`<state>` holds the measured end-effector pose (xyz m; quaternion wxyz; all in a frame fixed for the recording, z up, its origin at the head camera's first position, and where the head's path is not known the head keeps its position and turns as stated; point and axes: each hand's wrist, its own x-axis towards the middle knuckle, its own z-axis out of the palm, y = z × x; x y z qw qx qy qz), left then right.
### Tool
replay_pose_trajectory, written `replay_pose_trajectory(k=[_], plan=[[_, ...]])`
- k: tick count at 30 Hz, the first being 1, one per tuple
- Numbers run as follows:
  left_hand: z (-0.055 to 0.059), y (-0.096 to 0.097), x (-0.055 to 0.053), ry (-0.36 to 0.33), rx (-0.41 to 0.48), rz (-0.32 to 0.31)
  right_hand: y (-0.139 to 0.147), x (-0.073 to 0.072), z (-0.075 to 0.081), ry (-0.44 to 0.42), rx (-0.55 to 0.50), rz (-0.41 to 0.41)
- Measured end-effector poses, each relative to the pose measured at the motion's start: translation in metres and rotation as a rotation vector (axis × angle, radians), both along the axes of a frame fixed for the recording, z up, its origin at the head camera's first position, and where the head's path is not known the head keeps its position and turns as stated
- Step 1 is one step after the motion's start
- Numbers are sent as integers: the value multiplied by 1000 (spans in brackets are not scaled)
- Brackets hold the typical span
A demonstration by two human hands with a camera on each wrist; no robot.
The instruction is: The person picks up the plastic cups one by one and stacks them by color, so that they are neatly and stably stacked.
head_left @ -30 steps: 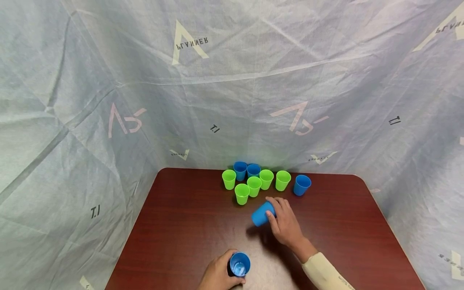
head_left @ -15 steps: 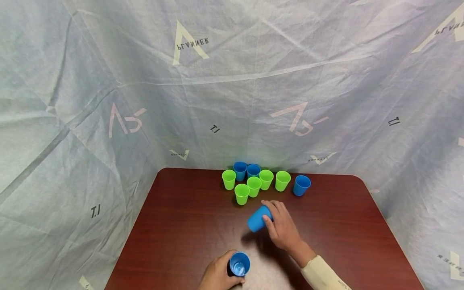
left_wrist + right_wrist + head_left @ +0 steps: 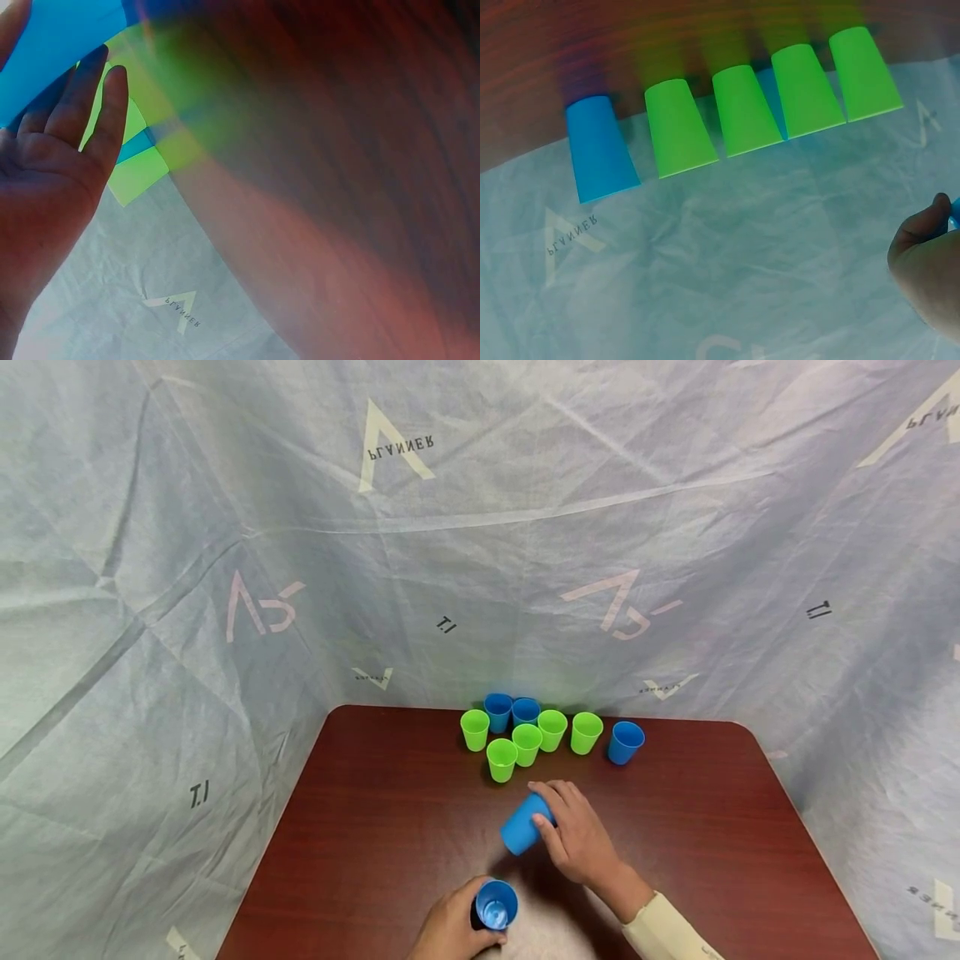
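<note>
We are listing: one blue cup (image 3: 497, 906), mouth up, left grip (image 3: 452, 923) curling round its side above the near counter (image 3: 360, 827); one tilted blue cup (image 3: 522, 828), right grip (image 3: 579, 839) holding it, apart and farther out; five green cups (image 3: 527, 745) and three blue spares (image 3: 626, 743) standing behind. Step, we are judging: aligning both held cups; next move probably calling for righting the tilted one.

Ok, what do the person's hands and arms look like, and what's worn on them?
Both hands are bare, with no gloves. The right hand extends from a pale cream fabric sleeve ending near the wrist; its small dark marking is too small to read. The left hand shows no sleeve in the head view. No cables are visible.
</note>
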<state>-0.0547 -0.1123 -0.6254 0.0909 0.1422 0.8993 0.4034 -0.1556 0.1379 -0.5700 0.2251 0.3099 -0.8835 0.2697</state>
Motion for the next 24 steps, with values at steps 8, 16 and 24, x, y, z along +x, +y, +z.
replay_pose_trajectory(k=[8, 16, 24], plan=[[-2, 1, -2, -1, 5, 1, -4, 12, -3, -59, 64, -9], [-5, 1, -1, 26, 10, 6, -8, 18, -11, -25, 41, 8], [-2, 0, -3, -62, 22, 8, -10, 20, -7, -32, 25, 59]])
